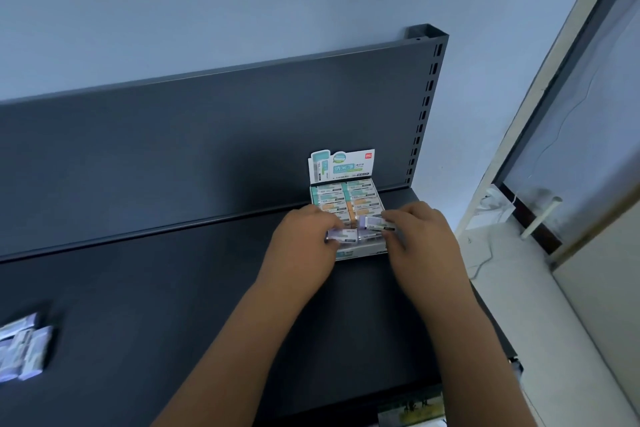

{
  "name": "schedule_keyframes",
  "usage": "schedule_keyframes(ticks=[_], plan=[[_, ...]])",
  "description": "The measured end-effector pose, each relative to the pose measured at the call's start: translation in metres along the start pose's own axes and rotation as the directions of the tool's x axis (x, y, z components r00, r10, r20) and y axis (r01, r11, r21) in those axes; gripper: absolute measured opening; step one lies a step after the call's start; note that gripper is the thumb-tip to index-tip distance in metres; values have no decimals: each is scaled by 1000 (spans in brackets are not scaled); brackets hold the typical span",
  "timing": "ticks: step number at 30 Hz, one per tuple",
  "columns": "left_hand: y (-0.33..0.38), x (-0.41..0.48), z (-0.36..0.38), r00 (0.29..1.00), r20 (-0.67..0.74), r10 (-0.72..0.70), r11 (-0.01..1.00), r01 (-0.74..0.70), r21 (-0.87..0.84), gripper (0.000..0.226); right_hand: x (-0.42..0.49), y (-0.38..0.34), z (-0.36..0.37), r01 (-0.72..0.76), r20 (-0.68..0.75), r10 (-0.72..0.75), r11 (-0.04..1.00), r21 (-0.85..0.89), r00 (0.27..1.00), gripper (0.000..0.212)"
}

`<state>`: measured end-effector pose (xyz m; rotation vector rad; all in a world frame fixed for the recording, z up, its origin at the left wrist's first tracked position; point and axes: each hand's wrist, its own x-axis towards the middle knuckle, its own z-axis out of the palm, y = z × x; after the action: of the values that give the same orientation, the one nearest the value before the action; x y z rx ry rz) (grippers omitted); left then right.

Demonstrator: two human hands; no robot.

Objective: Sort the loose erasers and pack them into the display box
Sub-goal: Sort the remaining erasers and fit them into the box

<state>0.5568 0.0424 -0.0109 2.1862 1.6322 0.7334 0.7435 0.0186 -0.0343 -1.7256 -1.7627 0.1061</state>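
I am seeing both hands meeting over the near end of the display box (363,249), which is sitting on the dark shelf (173,288) directly ahead of them. The left hand (304,239) is pinching a purple eraser (343,235) by its end, fingers curled round it, and is holding it flat across the front left corner of the box. The right hand (420,230) is gripping a second purple eraser (375,221) the same way, just beyond and beside the first, with its free end pointing towards the left hand. The two hands are lying close together but are not touching; the erasers are filling the gap between them. Whether either eraser is resting in the box or hanging just above it, I cannot tell.

Beyond the fingertips, packed erasers (346,196) with teal and orange sleeves are lying in two rows inside the box, and its printed header card (341,166) is standing upright at the far end against the back panel (207,135). Well off to the left of the left arm, a pile of loose erasers (24,345) is lying on the shelf.
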Motion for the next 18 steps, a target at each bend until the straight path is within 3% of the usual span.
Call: schedule_keyframes(ticks=[8,18], plan=[[-4,12,1,991,132,4,999,-11,52,30,12,6,-1,-4,37,6,1000,-31,999,29],[-7,0,2,953,295,66,997,-75,20,69,15,3,0,14,72,-11,999,-44,997,28]])
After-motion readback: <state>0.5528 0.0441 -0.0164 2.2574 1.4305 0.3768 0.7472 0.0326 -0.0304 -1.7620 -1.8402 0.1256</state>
